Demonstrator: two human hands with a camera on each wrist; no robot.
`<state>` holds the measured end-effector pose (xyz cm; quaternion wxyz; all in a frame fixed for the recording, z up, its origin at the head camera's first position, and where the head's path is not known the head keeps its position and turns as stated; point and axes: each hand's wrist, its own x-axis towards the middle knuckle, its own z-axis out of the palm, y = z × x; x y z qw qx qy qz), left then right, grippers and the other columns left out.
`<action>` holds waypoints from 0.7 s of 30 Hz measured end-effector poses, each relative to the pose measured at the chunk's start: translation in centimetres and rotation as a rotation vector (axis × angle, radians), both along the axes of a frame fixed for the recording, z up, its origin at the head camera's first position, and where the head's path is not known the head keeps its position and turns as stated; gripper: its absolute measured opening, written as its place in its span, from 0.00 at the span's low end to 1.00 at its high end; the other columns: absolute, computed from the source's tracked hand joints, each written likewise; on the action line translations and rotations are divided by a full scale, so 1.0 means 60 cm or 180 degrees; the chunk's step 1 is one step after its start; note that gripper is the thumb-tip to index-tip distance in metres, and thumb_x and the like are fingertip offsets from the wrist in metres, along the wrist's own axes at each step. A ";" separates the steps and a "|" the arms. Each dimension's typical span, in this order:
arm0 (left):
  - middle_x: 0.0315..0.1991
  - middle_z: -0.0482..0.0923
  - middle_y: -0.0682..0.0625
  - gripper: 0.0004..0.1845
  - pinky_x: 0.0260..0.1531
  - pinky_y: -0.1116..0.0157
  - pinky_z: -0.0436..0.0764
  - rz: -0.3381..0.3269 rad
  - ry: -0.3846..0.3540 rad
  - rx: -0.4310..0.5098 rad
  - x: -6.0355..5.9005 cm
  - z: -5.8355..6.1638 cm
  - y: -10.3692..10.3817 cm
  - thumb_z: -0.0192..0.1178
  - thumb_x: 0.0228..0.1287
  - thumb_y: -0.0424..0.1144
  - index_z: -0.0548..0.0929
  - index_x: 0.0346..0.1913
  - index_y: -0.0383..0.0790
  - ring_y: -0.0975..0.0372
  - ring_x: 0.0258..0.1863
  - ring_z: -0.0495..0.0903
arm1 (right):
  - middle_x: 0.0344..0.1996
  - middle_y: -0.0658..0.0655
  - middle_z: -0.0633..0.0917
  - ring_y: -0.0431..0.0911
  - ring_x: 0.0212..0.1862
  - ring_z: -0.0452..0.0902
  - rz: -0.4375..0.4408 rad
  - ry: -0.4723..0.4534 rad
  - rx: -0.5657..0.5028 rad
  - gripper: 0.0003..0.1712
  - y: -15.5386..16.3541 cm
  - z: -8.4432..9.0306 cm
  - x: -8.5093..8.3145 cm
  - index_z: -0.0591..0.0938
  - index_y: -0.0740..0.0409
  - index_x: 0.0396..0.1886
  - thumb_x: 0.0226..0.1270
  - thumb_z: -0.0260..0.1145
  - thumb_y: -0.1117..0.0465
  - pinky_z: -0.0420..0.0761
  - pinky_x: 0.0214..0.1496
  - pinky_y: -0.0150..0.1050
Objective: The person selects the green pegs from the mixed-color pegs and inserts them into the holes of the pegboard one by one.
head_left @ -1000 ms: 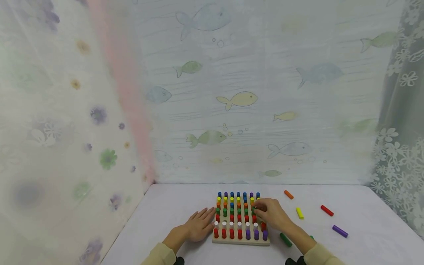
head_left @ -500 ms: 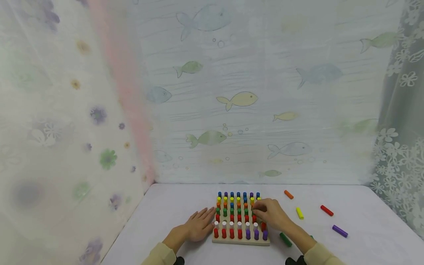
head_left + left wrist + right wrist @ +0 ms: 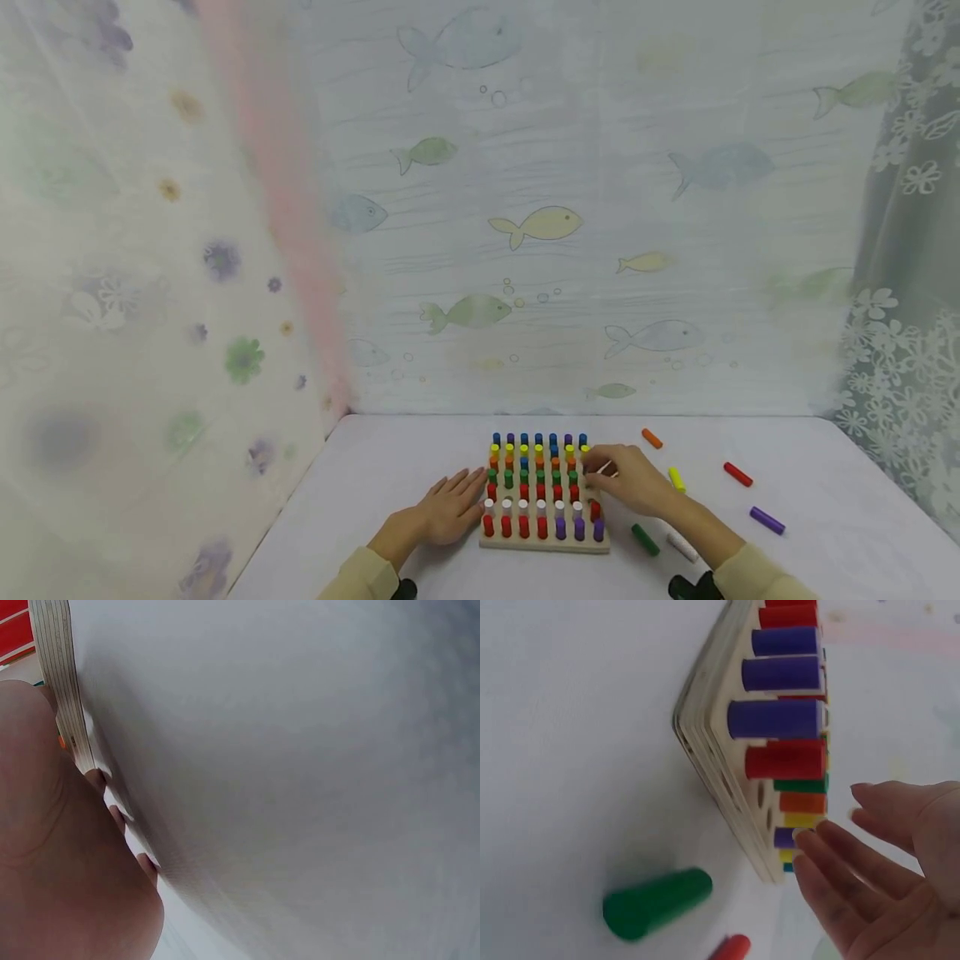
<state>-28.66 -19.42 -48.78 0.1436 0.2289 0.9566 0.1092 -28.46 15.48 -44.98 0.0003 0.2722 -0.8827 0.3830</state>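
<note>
A wooden peg board (image 3: 543, 543) stands at the near middle of the white table, filled with rows of blue, yellow, orange, green, red, white and purple pegs. My left hand (image 3: 450, 507) lies flat on the table with its fingertips against the board's left edge (image 3: 64, 682). My right hand (image 3: 628, 482) hovers just off the board's right side. Its fingers (image 3: 832, 859) are straight and hold nothing, close to the pegs along that edge. In the right wrist view, purple pegs (image 3: 776, 720) and a red peg (image 3: 784, 759) stand out at the board's corner (image 3: 705, 750).
Loose pegs lie on the table right of the board: orange (image 3: 652, 438), yellow (image 3: 677, 479), red (image 3: 737, 474), purple (image 3: 767, 520), green (image 3: 643, 539) (image 3: 656, 904) and white (image 3: 682, 546). Patterned curtains close off the back and both sides.
My right hand has drawn back to the right, from over the board's right-hand pegs to just beside the board. The left hand has stayed in place.
</note>
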 end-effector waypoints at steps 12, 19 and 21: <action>0.83 0.51 0.50 0.38 0.77 0.39 0.49 -0.0078 0.0042 0.0131 -0.006 -0.012 -0.007 0.34 0.81 0.63 0.52 0.83 0.46 0.48 0.81 0.49 | 0.39 0.50 0.86 0.44 0.40 0.82 -0.0063 0.0116 0.0086 0.13 0.070 0.029 0.024 0.84 0.63 0.50 0.71 0.68 0.60 0.83 0.40 0.33; 0.82 0.53 0.50 0.35 0.77 0.42 0.51 -0.0012 -0.0004 -0.0007 0.003 0.008 0.003 0.39 0.82 0.58 0.54 0.82 0.45 0.50 0.81 0.50 | 0.39 0.51 0.85 0.45 0.39 0.80 -0.0274 0.0028 0.0193 0.16 0.107 0.035 0.038 0.81 0.64 0.53 0.70 0.69 0.60 0.82 0.35 0.31; 0.82 0.53 0.50 0.35 0.77 0.42 0.51 -0.0007 0.0016 -0.0037 0.004 0.011 0.005 0.40 0.82 0.57 0.54 0.82 0.45 0.50 0.81 0.51 | 0.39 0.52 0.84 0.45 0.40 0.80 -0.0308 -0.0002 0.0183 0.18 0.119 0.037 0.044 0.80 0.65 0.54 0.71 0.69 0.60 0.81 0.34 0.31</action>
